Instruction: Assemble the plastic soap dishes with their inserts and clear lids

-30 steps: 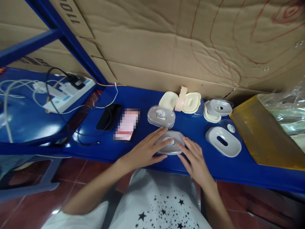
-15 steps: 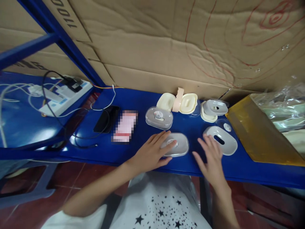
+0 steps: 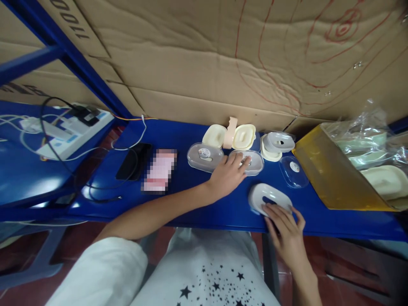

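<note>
My left hand [image 3: 231,172] rests its spread fingers on the transparent cover of a grey oval box [image 3: 257,165] with a round sticker. Left of it, nearly touching, sits a second grey oval box [image 3: 199,158] with a transparent cover and a sticker. Near the table's front edge, my right hand [image 3: 285,223] has its fingers closed over a grey oval shell [image 3: 259,196] with a dark slot, the fingertips at the slot. The shell's right end is partly hidden under that hand. A loose transparent cover [image 3: 295,176] with a round sticker lies behind the shell.
Cream oval parts [image 3: 214,137] with a peach strip [image 3: 230,134] stand by the cardboard wall [image 3: 178,102]. A grey slotted shell [image 3: 280,142] rests on a cream part. A yellow-brown box [image 3: 321,170] is at right; phones [image 3: 135,163], cables and a power strip [image 3: 76,134] are at left.
My left hand and the covered grey box have moved back, beside the other covered box. My right hand has taken the slotted shell and brought it left and nearer, exposing the loose cover.
</note>
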A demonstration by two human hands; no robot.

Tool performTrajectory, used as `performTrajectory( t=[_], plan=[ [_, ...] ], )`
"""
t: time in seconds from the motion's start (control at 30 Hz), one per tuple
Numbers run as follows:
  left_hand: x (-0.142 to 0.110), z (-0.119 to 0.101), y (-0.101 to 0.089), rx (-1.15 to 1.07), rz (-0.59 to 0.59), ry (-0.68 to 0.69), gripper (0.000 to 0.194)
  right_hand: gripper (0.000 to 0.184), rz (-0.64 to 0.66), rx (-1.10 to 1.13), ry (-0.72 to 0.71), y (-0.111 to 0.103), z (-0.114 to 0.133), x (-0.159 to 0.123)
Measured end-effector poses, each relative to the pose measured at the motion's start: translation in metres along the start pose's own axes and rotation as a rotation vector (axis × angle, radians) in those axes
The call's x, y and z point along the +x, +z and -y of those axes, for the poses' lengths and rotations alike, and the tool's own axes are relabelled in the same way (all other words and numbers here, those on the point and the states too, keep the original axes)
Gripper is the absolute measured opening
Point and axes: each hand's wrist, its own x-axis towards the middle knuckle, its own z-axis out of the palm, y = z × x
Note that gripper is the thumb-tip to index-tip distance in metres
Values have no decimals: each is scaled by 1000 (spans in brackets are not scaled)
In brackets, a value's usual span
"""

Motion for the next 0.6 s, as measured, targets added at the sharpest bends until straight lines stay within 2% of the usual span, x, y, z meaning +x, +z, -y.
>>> performTrajectory(
  t=[0.07, 0.13, 0.2, 0.27, 0.33, 0.43, 0.53, 0.6],
  plan=[
    [-4, 1, -4, -43, -66, 18, 53, 42, 49, 58, -42, 2, 9, 4],
    [-20, -1, -9, -112, -119, 111, 52, 43, 66, 120, -67, 3, 8, 11],
    [-42, -4, -15, -207, -107, 251, 55, 44, 44, 154, -57, 1, -4, 22],
    [-63, -8, -17, -264, -66, 321, 59, 42, 3, 134, -13, -2, -25, 37],
    [-79, -12, -15, -262, -20, 338, 52, 39, -26, 64, 40, -5, -49, 55],
    [-89, -12, -10, -215, 17, 322, 35, 41, -37, -117, 123, -6, -82, 84],
    [-90, -6, -8, -191, 8, 284, 26, 52, -23, -286, 256, -2, -107, 104],
    [-92, 0, -9, -191, 3, 258, 22, 60, 32, -347, 345, 0, -119, 108]
  ],
)
